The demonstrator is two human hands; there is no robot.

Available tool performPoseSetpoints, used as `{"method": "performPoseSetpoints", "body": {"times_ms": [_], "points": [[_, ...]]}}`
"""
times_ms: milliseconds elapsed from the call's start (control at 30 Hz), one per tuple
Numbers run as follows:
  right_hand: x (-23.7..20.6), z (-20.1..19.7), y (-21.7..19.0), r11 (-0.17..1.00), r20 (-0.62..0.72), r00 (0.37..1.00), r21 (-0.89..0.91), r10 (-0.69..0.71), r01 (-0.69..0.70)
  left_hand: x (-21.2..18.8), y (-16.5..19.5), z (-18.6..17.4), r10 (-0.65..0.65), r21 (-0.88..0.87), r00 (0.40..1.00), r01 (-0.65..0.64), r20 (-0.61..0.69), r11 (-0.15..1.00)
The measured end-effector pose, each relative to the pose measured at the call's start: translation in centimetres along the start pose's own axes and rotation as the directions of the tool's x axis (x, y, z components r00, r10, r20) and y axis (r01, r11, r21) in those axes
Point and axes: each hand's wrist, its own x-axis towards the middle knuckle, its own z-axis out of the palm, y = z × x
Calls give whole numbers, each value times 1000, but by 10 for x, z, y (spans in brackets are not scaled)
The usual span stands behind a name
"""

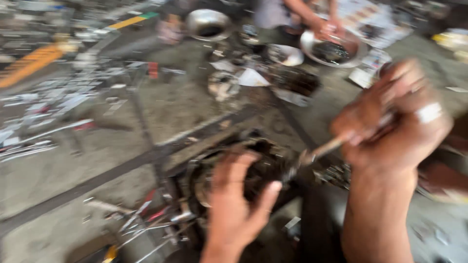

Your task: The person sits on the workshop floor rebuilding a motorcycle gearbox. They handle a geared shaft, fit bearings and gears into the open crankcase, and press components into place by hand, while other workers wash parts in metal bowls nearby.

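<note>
**Two hands on a greasy round engine part, a thin tool pointed into it**

The left hand (pixel 236 199) lies with its fingers spread and curled over the rim of a dark, round engine part (pixel 229 170), thumb out to the right, pressing on it rather than pinching anything. The right hand (pixel 395 122) is closed in a fist around the handle of a thin tool (pixel 319 150); a pale ring shows on one finger. The tool slants down and left from the fist, its tip just beside the left thumb at the part's edge. Motion blur hides the tip's exact shape and whether it touches the metal.

The engine part sits low in the middle of the view on a grimy concrete floor (pixel 122 126), near the person's own forearms. Loose metal rods and red-handled tools (pixel 146 214) lie just left of it. Farther off, scraps of white paper (pixel 251 78) and small dark parts are scattered over the floor. At the top, well apart, another person's hands (pixel 329 29) reach into a shiny metal bowl (pixel 353 56); a second metal bowl (pixel 208 24) stands to its left.
</note>
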Motion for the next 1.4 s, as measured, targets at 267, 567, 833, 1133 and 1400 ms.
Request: {"method": "performPoseSetpoints", "body": {"times_ms": [267,567,833,1133,1400], "points": [[-39,-181,-44,350,306,949,-899,76,262,-2,-16,-18,-334,-17,941,335,55,942],[-146,-245,74,-180,-86,564,-977,821,113,-7,-20,23,-394,100,888,381,238,919],[-183,-247,79,-245,-263,-4,-904,965,350,-10,-51,37,-431,226,855,376,288,898],[-168,-251,83,-212,-226,6,-903,974,375,-25,-61,43,-398,274,877,326,270,905],[-187,-263,71,-256,-195,185,-871,963,418,-18,-45,35,-230,186,943,188,239,964]]}}
